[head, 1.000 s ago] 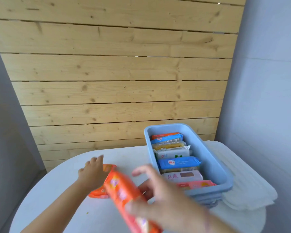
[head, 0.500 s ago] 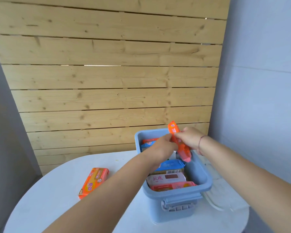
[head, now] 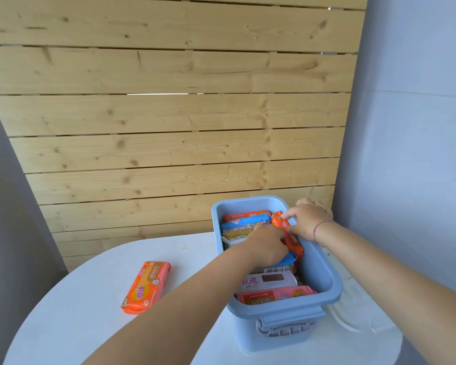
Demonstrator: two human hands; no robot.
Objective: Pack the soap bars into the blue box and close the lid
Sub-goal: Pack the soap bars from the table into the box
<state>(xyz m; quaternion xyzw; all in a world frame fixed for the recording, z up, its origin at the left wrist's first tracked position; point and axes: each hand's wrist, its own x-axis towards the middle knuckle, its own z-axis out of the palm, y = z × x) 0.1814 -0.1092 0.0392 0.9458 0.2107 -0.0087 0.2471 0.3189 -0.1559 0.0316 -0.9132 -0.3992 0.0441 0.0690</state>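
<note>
The blue box [head: 324, 275] stands open on the white table, filled with several wrapped soap bars standing on edge. Both hands are inside it. My right hand [head: 307, 222] pinches an orange soap bar [head: 287, 234] that lies on edge along the box's right wall. My left hand [head: 267, 245] reaches over the packed bars and grips the same orange bar from the left. A second orange soap bar [head: 146, 287] lies flat on the table, left of the box. The white lid [head: 353, 317] lies on the table to the right of the box, mostly hidden by my right arm.
The round white table [head: 84, 312] stands against a wooden plank wall [head: 169, 127]. A pale blue wall [head: 419, 154] runs close along the right side. The box has a grey handle clip [head: 284, 329] on its near end.
The orange bar has come down from above the rim into the box along its right wall. Both hands have lowered with it.
</note>
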